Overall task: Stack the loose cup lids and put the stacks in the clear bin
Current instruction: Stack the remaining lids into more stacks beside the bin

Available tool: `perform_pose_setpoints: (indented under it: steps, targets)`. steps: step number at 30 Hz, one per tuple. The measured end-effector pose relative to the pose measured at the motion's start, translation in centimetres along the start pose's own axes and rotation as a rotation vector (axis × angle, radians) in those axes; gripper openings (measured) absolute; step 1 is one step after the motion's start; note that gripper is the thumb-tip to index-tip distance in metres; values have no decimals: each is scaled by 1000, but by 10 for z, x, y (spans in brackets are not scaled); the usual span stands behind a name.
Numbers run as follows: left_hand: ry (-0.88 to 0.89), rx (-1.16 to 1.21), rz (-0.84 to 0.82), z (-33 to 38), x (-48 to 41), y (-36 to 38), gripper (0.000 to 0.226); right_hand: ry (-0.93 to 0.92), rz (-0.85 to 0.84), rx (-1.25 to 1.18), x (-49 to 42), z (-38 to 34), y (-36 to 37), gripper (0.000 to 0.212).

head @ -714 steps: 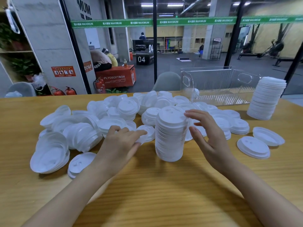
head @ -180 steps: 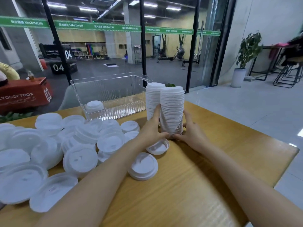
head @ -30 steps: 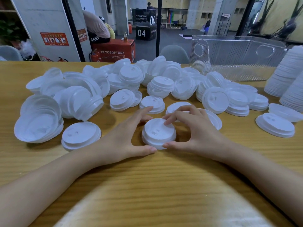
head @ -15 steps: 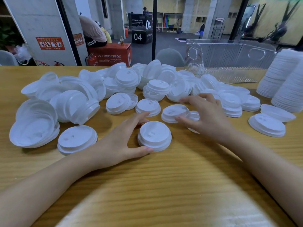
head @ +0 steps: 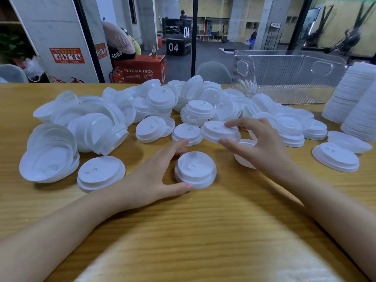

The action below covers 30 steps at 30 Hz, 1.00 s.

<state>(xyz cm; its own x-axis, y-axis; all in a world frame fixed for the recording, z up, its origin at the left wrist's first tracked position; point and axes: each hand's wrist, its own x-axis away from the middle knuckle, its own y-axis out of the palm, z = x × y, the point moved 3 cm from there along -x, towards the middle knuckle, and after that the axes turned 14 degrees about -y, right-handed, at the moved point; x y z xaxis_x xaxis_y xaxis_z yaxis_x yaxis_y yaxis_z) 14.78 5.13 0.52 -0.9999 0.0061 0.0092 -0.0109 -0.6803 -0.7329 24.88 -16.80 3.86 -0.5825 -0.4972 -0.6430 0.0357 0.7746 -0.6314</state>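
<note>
Cup lids (head: 160, 97) across wooden table (head: 203, 220), gym hall (head: 219, 44) beyond.

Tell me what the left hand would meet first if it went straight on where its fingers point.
Probably the low lid stack just ahead of the left hand, though the gap between them is hard to judge.

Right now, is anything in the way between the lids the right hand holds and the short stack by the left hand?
Nothing visible. The held lids hang just beyond the short stack, with only bare table between; the left hand cups the stack's left side, its top uncovered.
</note>
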Motion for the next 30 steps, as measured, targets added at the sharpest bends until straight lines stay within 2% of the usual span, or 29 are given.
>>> perform_pose_setpoints:
  steps: [3,9,30]
  targets:
    - [-4,54,-3,0,-1,0,99,-25,-63,-212,6,-20,8,43]
    - [-41,116,-18,-3,-2,-1,114,-93,-261,-231,16,-23,29,47]
    - [-14,29,4,-2,-2,-2,107,-181,-310,-89,18,-17,35,49]
